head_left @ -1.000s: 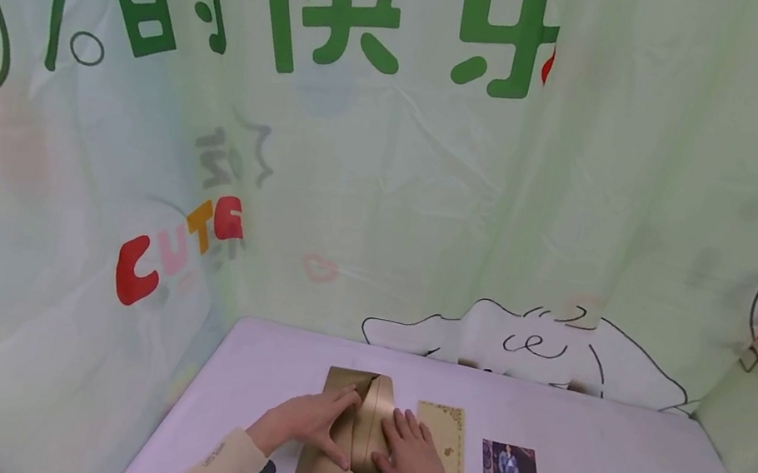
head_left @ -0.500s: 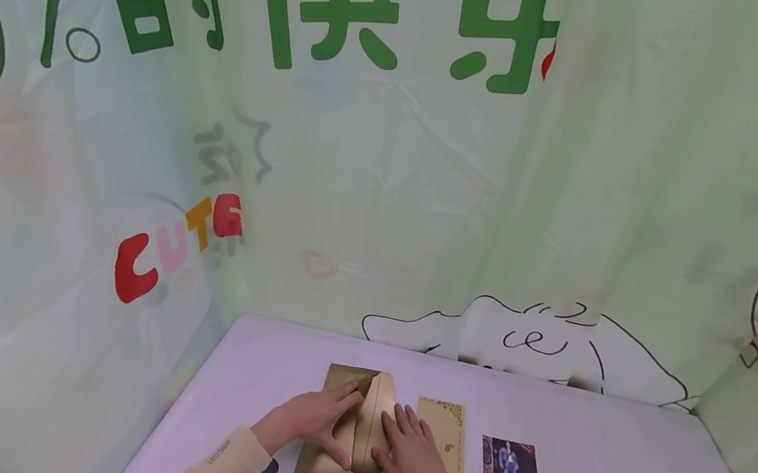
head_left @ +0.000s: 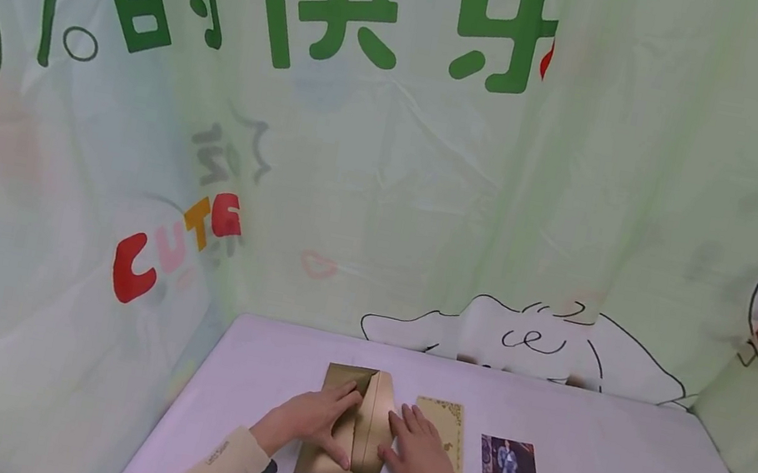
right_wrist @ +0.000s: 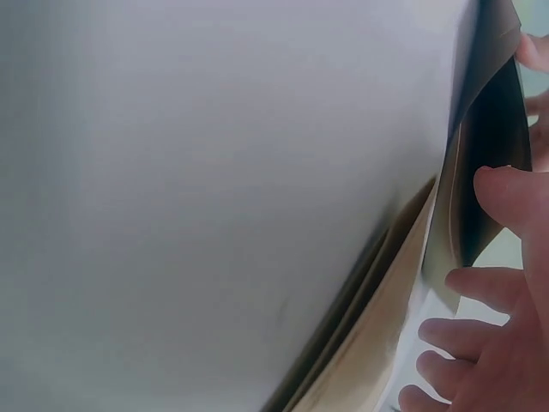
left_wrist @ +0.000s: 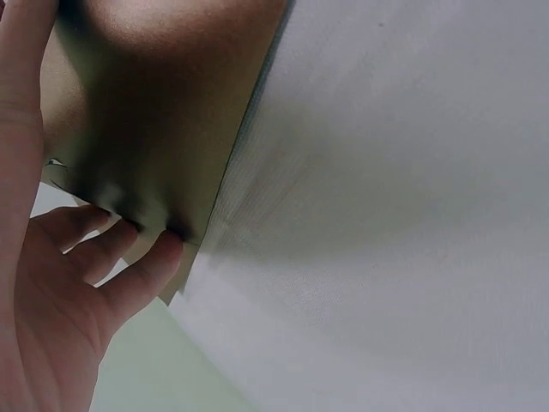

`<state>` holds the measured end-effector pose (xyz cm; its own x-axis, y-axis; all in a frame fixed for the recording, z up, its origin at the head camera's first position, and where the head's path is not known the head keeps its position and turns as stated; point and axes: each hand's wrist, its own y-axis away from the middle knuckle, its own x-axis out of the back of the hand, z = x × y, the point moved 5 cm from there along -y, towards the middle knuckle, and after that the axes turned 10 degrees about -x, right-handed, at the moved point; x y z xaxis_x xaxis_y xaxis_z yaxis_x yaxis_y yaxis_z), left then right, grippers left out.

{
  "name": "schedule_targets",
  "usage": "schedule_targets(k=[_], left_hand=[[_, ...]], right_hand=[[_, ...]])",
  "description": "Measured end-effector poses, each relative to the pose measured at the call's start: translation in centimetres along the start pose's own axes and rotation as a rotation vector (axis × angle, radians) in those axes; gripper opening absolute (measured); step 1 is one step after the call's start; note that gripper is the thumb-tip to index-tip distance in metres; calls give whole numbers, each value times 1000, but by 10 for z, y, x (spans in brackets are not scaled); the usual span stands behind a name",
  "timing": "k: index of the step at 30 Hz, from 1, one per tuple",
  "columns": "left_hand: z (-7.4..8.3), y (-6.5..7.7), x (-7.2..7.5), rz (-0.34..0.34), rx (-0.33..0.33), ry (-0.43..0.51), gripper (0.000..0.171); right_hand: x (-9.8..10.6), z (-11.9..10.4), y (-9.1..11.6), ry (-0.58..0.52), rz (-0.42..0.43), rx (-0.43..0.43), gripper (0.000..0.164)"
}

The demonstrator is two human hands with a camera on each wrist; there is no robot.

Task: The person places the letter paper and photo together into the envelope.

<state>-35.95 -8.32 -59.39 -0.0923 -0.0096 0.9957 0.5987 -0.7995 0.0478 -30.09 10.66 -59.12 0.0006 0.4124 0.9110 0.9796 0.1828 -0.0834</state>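
At lower centre, I have the left hand (head_left: pixel 316 420), fingers spread, resting on the gold envelope (head_left: pixel 377 431). The right hand (head_left: pixel 419 457), fingers extended, sits at its right edge. A beige card (head_left: pixel 449 424) and photograph (head_left: pixel 510 471) follow rightward.

The left grip (left_wrist: pixel 60 305) touches a glossy golden-brown envelope (left_wrist: pixel 184 94) on a pale surface (left_wrist: pixel 386 206).
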Motion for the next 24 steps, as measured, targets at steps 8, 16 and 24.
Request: schedule_targets(k=[8,16,24], left_hand=[[1,2,1,-20,20,24,106],[1,3,1,-27,40,39,107],[1,2,0,-31,43,55,106]], right_hand=[[7,21,6,9,63,-8,58],[17,46,10,21,102,-30,60],[26,74,8,54,61,-123,68]])
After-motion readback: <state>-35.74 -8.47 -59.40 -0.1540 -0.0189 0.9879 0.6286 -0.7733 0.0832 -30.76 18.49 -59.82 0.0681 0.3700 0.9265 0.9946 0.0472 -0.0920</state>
